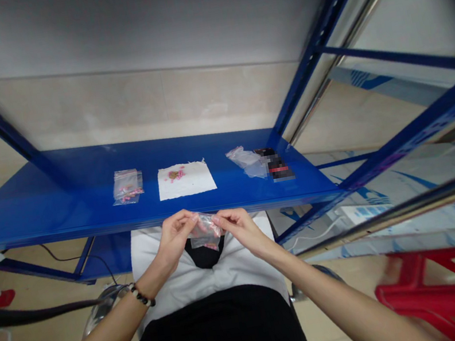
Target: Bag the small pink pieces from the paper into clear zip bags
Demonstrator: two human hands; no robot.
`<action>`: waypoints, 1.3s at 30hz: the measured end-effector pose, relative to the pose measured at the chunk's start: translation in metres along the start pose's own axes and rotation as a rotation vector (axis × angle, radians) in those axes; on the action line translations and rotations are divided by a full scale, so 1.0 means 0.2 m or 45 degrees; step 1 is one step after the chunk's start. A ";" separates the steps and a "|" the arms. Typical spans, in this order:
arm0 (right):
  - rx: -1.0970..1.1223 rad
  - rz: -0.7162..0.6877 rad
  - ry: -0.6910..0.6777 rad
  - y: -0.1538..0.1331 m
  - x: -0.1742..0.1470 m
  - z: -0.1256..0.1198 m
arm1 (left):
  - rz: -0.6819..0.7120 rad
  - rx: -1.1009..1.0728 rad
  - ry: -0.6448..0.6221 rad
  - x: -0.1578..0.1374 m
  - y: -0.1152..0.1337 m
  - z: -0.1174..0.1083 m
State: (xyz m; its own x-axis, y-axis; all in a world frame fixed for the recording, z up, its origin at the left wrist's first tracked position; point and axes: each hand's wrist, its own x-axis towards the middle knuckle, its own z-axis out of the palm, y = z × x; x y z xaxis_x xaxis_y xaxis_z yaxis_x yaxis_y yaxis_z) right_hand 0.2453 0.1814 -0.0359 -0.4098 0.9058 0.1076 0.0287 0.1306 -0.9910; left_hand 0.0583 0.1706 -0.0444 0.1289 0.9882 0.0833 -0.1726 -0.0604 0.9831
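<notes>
Between my hands, over my lap and just in front of the shelf's edge, hangs a small clear zip bag [205, 233] with pink pieces low inside. My left hand [175, 232] pinches its upper left corner. The upper right part is pinched by the fingers of my right hand [239, 226]. On the blue shelf ahead lies a white sheet [189, 185] bearing a little heap of pink and brownish pieces [176, 174]. Left of the sheet rests another clear bag [127, 186] with pink pieces in it. What the pieces are is too small to tell.
Several clear bags [248, 162] lie at the right of the blue shelf [85, 209], beside a dark, partly blurred item [276, 165]. Blue uprights [299, 80] frame the shelf. A red plastic stool [408, 286] stands low on the right, and a power strip [368, 212] lies beyond the shelf.
</notes>
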 end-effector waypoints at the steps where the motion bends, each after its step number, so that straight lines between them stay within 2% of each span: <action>1: 0.008 -0.004 0.000 0.00 0.00 0.00 | 0.017 0.001 0.009 0.00 0.00 0.01; 10: 0.036 -0.026 -0.030 0.00 0.00 -0.01 | 0.034 0.009 -0.038 -0.01 -0.04 0.04; 15: -0.040 -0.020 -0.096 -0.03 -0.02 0.02 | 0.024 0.004 -0.182 -0.04 -0.02 0.05; 19: 0.037 -0.021 -0.136 -0.04 -0.03 0.03 | 0.003 -0.015 -0.246 -0.06 0.00 0.06; 23: 0.102 -0.001 -0.168 -0.06 -0.01 -0.01 | 0.013 -0.041 -0.205 -0.06 0.03 0.05; 30: -0.054 0.061 -0.099 -0.06 0.00 -0.10 | 0.049 0.099 -0.088 -0.05 0.06 0.00; 35: 0.088 0.101 -0.161 -0.03 0.00 -0.09 | 0.048 0.072 -0.083 -0.03 0.05 -0.01; 39: 0.043 0.048 -0.120 0.03 0.02 -0.07 | 0.082 0.047 -0.071 -0.02 0.03 0.00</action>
State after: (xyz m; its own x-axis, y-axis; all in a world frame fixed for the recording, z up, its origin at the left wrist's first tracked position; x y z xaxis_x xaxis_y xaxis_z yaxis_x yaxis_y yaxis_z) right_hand 0.2568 0.1907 -0.0395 -0.4930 0.8677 0.0635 0.0158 0.0819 -0.9965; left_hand 0.0572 0.1663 -0.0387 0.1727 0.9727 0.1547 -0.1460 -0.1301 0.9807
